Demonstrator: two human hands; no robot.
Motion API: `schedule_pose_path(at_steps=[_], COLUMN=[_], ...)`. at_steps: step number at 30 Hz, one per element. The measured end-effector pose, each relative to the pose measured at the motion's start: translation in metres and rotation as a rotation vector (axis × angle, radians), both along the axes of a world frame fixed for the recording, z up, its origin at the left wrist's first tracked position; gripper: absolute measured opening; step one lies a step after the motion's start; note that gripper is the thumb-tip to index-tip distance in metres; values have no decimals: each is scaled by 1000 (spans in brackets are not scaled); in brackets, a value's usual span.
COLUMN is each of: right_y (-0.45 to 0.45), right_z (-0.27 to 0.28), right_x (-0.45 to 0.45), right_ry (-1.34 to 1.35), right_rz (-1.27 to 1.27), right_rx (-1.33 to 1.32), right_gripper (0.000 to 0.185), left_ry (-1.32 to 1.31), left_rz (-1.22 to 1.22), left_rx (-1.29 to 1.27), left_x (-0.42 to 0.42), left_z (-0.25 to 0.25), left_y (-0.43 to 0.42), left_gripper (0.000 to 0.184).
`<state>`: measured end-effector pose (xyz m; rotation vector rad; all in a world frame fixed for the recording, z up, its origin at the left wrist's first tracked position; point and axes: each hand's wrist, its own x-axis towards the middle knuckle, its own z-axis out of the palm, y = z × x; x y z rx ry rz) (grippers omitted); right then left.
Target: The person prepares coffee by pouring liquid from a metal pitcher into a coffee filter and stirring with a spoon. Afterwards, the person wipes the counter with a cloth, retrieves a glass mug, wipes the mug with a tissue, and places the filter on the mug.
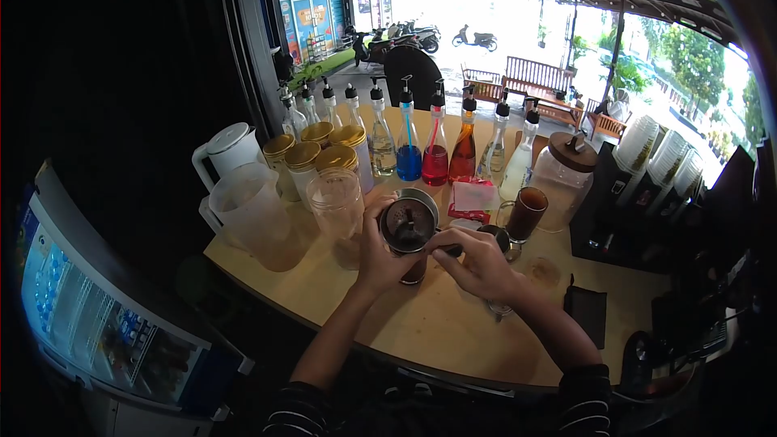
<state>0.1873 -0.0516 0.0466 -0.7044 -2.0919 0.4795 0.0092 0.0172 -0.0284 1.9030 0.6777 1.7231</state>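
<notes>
A round metal vessel (399,218) with dark brown contents is held above the front of the wooden counter (388,320). My left hand (376,255) is closed around its left side. On its right side, the fingers of my right hand (473,263) are pinched where a handle appears to be; the exact grip is partly hidden. Beneath the vessel, a glass of brown liquid (413,273) shows only in part. Right of my hands stands a glass mug of dark brown drink (528,214). A red packet (472,204) lies just behind them.
Pump bottles (409,158) with coloured and clear liquids line the back. Gold-lidded jars (302,163), a clear container (334,198) and a plastic jug (251,210) crowd the left. To the right are a brown-lidded jar (566,178), stacked cups (639,146) and a black cloth (584,314).
</notes>
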Motion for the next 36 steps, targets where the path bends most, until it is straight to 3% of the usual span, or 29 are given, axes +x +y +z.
schedule_pose_path(at_steps=[7, 12, 15, 18, 23, 25, 28, 33, 36], right_y=[-24, -26, -23, -21, -15, -16, -20, -28, -26], right_z=[6, -17, -46, -83, -124, -132, -140, -132, -138], right_x=[38, 57, 60, 53, 44, 41, 38, 35, 38], right_ry=[349, 405, 55, -64, -110, -155, -249, -407, -365], right_rz=[-230, -327, -444, -429, -390, -371, -343, -323, -323], right_rx=[33, -38, -108, -89, -157, -164, -119, -297, -177], right_gripper=[13, 10, 9, 12, 15, 17, 22, 32, 33], left_ry=[297, 385, 443, 483, 462, 394, 380, 375, 369], left_rz=[147, 140, 163, 227, 303, 237, 253, 271, 266], left_rx=[104, 140, 146, 112, 118, 6, 3, -48, -51], left_x=[-16, -22, -23, -22, -17, -16, -15, -14, -13], left_z=[16, 21, 25, 28, 36, 36, 34, 31, 25], left_y=[0, 6, 6, -1, -8, -8, -10, -11, -8], left_gripper=[77, 76, 79, 81, 75, 76, 77, 77, 78])
